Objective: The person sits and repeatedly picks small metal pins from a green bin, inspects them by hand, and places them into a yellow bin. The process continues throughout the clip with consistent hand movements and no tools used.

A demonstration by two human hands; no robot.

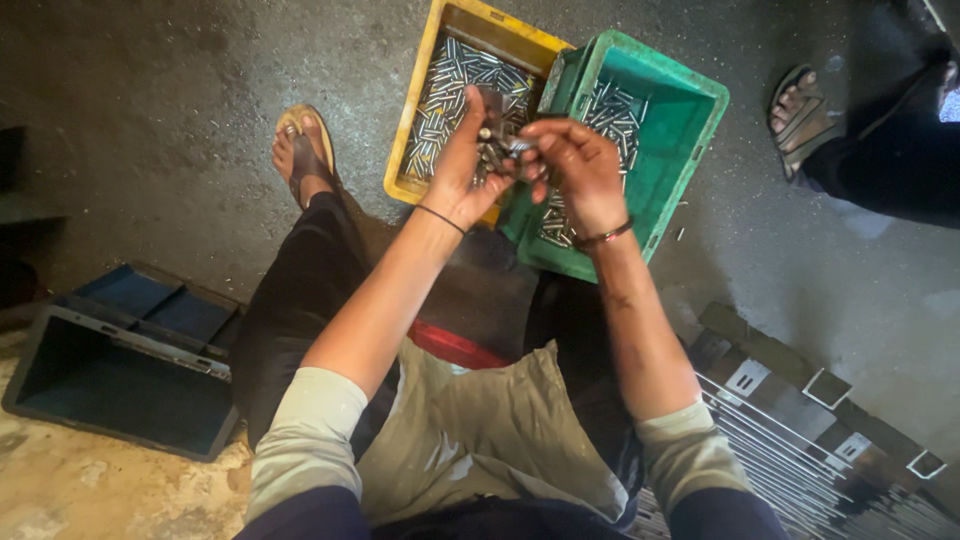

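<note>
My left hand [462, 160] and right hand [572, 165] pinch small metal pins [497, 143] above the yellow plastic crate [412, 120] and green plastic crate [680, 160]; a slack grip could scatter them onto the floor.

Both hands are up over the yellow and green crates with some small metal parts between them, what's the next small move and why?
Probably lower the right hand to drop its small metal pin into the green plastic crate directly below. The left hand grips a bunch of pins, and both it and the yellow plastic crate already hold similar pins.
</note>
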